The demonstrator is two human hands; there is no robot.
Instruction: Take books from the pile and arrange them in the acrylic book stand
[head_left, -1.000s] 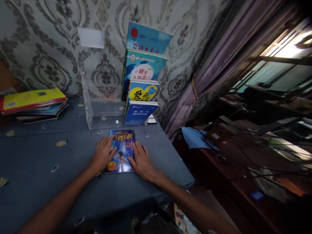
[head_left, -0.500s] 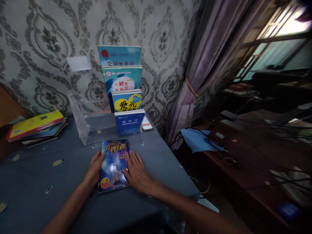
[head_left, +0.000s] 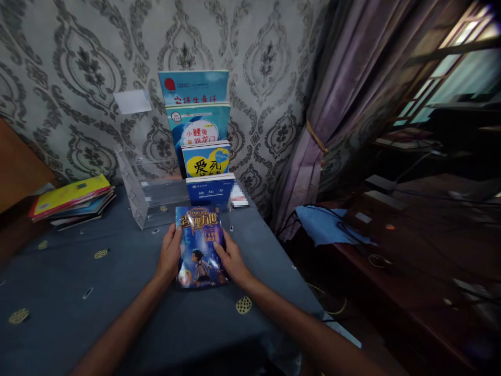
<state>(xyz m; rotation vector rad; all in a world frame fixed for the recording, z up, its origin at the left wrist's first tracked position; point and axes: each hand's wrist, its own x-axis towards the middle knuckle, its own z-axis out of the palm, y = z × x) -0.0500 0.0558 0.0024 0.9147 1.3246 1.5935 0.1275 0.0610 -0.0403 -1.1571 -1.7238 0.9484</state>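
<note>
Two hands on one book: left hand (head_left: pixel 169 254) grips the left edge of the dark blue paperback (head_left: pixel 200 245), thumb over the cover; right hand (head_left: pixel 234 259) clasps the right edge, fingers curled under. Book is tipped up at its far end, just above the grey tablecloth (head_left: pixel 117 292), directly before the clear acrylic stand (head_left: pixel 151 201). Four books (head_left: pixel 203 136) already stepped in the stand's right column, front one a blue booklet (head_left: pixel 210 190). Risks, as judged: thin glossy cover could slide from an edge-only grip; its far corner sits close to the booklet and could knock it or nudge the light stand. Left column looks free, but transparent dividers are hard to read. Stack of books (head_left: pixel 72 201) lies well apart, left.
</note>
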